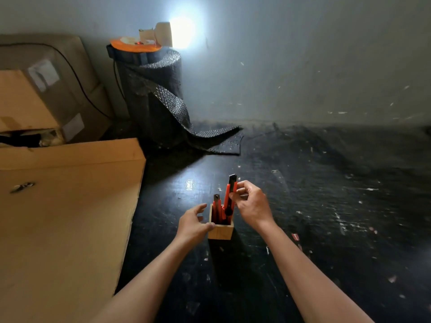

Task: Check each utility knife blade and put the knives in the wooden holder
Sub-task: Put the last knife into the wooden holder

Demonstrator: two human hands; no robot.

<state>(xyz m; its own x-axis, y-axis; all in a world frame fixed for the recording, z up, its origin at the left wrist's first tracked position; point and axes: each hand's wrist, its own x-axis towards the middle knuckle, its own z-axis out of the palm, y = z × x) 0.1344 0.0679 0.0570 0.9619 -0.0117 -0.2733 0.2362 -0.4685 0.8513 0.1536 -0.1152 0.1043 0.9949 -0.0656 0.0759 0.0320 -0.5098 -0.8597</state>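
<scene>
- The wooden holder (pixel 220 230) is sitting on the dark floor (pixel 326 206), pretty much in the middle of the scene, close in front of the person.
- One orange utility knife (pixel 231 197) is going into the holder's right side, tilted a bit, with its lower end inside the opening and its dark tip poking up well above the rim.
- A second orange knife (pixel 217 207) is already standing in the holder's left side, upright, with only its top showing above the rim.
- The right hand (pixel 251 205) is pinching the tilted knife around its middle, fingertips pressed onto the orange body from the right.
- The left hand (pixel 194 223) is cupping the holder's left side; the thumb is touching the near left corner while the fingers are curling loosely around the far side, half spread, not squeezing tight.
- Both bare forearms are reaching in from the near edge.
- A big cardboard box (pixel 65 217) is lying just to the left, with more boxes (pixel 35 101) stacked further back on the left.
- A roll of black bubble wrap (pixel 158 94) is standing at the far wall, its loose end trailing out over the floor.
- A bright lamp (pixel 179 31) is glaring on top of that roll.
</scene>
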